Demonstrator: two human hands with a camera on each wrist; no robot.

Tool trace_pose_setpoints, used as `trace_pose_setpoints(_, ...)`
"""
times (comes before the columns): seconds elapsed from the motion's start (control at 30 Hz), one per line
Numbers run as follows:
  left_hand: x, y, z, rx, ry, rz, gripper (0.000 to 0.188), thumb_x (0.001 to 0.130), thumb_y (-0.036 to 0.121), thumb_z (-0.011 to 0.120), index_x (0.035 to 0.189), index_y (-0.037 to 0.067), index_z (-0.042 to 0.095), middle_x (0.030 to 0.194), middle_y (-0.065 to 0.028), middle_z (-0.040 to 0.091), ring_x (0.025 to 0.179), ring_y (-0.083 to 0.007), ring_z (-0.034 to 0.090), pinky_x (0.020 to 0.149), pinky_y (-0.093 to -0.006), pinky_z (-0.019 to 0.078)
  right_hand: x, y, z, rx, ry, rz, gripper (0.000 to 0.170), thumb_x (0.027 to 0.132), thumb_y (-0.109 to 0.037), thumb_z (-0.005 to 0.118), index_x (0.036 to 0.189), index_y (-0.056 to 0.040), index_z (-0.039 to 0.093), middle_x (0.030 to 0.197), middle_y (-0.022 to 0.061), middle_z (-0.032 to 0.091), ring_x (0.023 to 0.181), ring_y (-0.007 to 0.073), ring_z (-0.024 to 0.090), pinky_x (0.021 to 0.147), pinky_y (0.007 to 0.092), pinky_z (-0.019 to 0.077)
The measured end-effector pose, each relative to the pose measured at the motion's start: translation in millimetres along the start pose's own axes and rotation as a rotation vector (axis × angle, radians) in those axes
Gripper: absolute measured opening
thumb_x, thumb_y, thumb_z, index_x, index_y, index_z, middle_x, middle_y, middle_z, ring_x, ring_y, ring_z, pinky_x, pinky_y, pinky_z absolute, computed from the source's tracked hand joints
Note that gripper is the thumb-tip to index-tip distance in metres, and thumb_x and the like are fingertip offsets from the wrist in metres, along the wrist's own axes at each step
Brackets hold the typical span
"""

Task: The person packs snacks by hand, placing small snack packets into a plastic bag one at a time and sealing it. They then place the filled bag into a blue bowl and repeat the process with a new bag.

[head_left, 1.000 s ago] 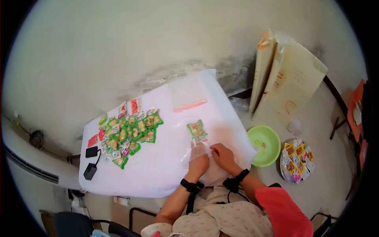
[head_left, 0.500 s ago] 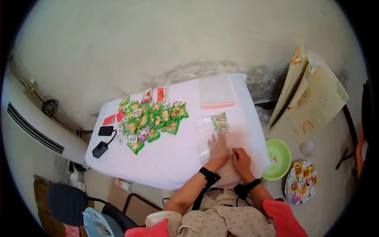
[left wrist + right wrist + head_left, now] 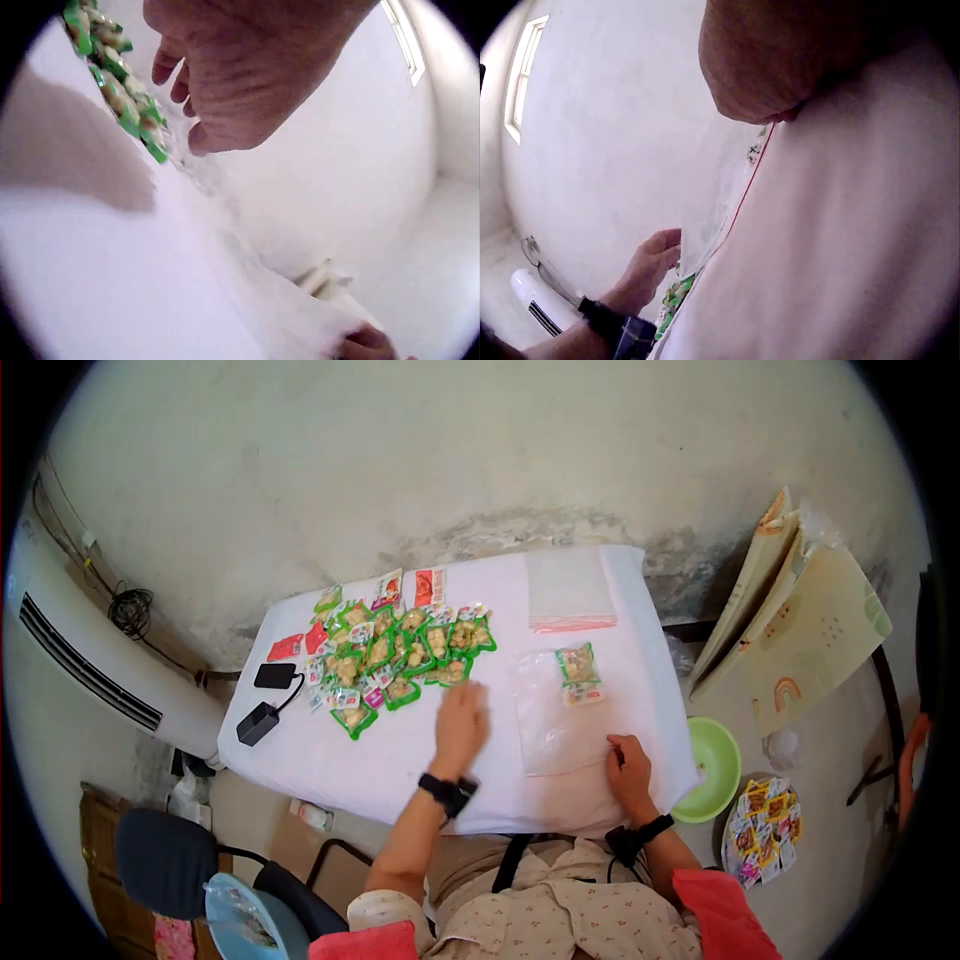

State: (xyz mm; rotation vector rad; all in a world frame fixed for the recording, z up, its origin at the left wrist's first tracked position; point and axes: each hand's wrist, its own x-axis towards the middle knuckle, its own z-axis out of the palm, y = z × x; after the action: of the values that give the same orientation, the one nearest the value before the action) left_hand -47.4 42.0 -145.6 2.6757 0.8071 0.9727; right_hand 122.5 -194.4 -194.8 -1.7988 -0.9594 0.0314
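My left hand (image 3: pixel 462 728) is over the table beside the near edge of a pile of green-edged snack packets (image 3: pixel 408 650). In the left wrist view its fingers (image 3: pixel 180 79) hang loosely bent, holding nothing. To the right, a clear zip bag (image 3: pixel 555 735) lies flat on the white cloth, and one snack packet (image 3: pixel 577 665) shows within its far right corner. My right hand (image 3: pixel 628 770) pinches the bag's near right corner. In the right wrist view those fingertips, mostly hidden behind the hand, meet the bag's red zip line (image 3: pixel 748 187).
A stack of clear bags (image 3: pixel 570 595) lies at the table's back right. Red packets (image 3: pixel 285 648) and a black device with a cable (image 3: pixel 260 722) are at the left. On the floor at right stand a green basin (image 3: pixel 712 760) and a tray of yellow packets (image 3: pixel 765 825).
My left hand has come out of the bag and moved left toward the packet pile. The right hand stays at the bag's edge. The head view has shifted.
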Motion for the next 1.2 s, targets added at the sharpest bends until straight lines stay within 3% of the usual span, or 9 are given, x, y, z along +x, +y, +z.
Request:
trace_pose_setpoints(0.27,28.6,-58.4,16.7,0.312,-0.08,-0.005,0.034,0.074,0.004,0.055,0.107,0.002,0.055,0.097,-0.0115,0.059,0.093,-0.0289,0.055,0.075,-0.0395,0.0472,0.1,-2.8,-4.1,0.005,0.016,-0.05,0.018,0.076,0.002,0.056,0.093,-0.0021,0.059,0.077,0.0113,0.054,0.065,0.0224,0.056,0.057,0.0296,0.045)
trace_pose_setpoints(0.5,6.0,-42.2,-32.6,0.1,0.075,-0.107,0.031,0.082,0.005,0.053,0.113,0.001,0.054,0.094,-0.0107,0.062,0.088,-0.0252,0.059,0.074,-0.0336,0.0497,-2.1,-18.1,-13.8,0.132,0.074,0.068,0.036,0.072,0.0,0.062,0.107,-0.004,0.055,0.085,0.0073,0.055,0.066,0.018,0.054,0.058,0.0272,0.0441)
trace_pose_setpoints(0.57,0.0,-28.7,-50.5,-0.929,0.121,-0.681,0.029,0.089,0.009,0.05,0.117,0.001,0.053,0.096,-0.0063,0.063,0.087,-0.0152,0.06,0.072,-0.0281,0.0494,-3.0,-29.2,-22.2,0.029,0.087,-0.13,0.047,0.071,-0.002,0.065,0.116,-0.0039,0.05,0.093,0.0085,0.054,0.071,0.0154,0.053,0.059,0.0252,0.0433)
trace_pose_setpoints(0.67,-11.6,-2.6,-56.3,-1.238,0.046,-0.766,0.028,0.092,0.014,0.047,0.117,0.002,0.052,0.096,-0.0032,0.062,0.081,-0.0078,0.058,0.065,-0.0213,0.0471,5.1,-46.8,-18.8,0.174,-0.22,-0.187,0.051,0.075,-0.006,0.066,0.122,-0.004,0.046,0.101,0.0106,0.054,0.08,0.0131,0.055,0.062,0.0241,0.0444)
trace_pose_setpoints(0.83,-21.9,67.3,-34.2,-1.496,-0.196,-0.781,0.027,0.093,0.016,0.047,0.116,0.003,0.053,0.098,-0.0026,0.062,0.081,-0.0072,0.057,0.062,-0.0191,0.0438,12.3,-87.3,9.2,0.902,-0.544,0.583,0.043,0.086,-0.015,0.061,0.124,-0.0026,0.045,0.097,0.0053,0.06,0.084,0.011,0.058,0.068,0.0252,0.0495)
trace_pose_setpoints(0.97,-42.9,100.3,-14.7,-1.321,-0.236,-0.759,0.031,0.094,0.021,0.047,0.119,0.002,0.051,0.106,-0.0046,0.059,0.09,-0.0085,0.055,0.069,-0.0225,0.0463,-4.1,-71.6,-0.5,0.968,-0.431,0.665,0.041,0.087,-0.013,0.058,0.124,-0.0016,0.044,0.096,0.0067,0.062,0.08,0.009,0.057,0.071,0.0237,0.0485)
trace_pose_setpoints(1.03,-50.2,92.2,-10.3,-1.16,-0.233,-0.64,0.034,0.089,0.018,0.056,0.118,0.002,0.051,0.109,-0.0081,0.057,0.095,-0.0161,0.055,0.074,-0.0275,0.0466,-16.0,-56.6,-24.3,0.905,-0.267,0.706,0.03,0.086,-0.016,0.061,0.11,0.0002,0.054,0.089,0.0019,0.062,0.074,0.0079,0.058,0.065,0.0227,0.0478)
trace_pose_setpoints(1.1,-54.3,92.0,-13.1,-0.258,-0.103,0.093,0.042,0.078,0.013,0.066,0.116,0.002,0.052,0.108,-0.0116,0.055,0.098,-0.0253,0.053,0.079,-0.0328,0.0454,-25.3,-41.4,-55.6,0.843,-0.375,0.695,0.027,0.086,-0.016,0.062,0.106,0.0001,0.056,0.088,0.002,0.062,0.073,0.0074,0.057,0.063,0.0222,0.0469)
trace_pose_setpoints(1.2,-56.2,99.8,-12.4,-0.178,-0.168,0.129,0.05,0.068,0.01,0.071,0.114,0.004,0.053,0.106,-0.0143,0.054,0.099,-0.032,0.05,0.081,-0.0374,0.0436,-37.3,-35.3,-84.1,0.693,-0.563,0.675,0.022,0.085,-0.017,0.062,0.1,-0.0003,0.059,0.086,0.0018,0.062,0.072,0.0067,0.056,0.062,0.0216,0.0455)
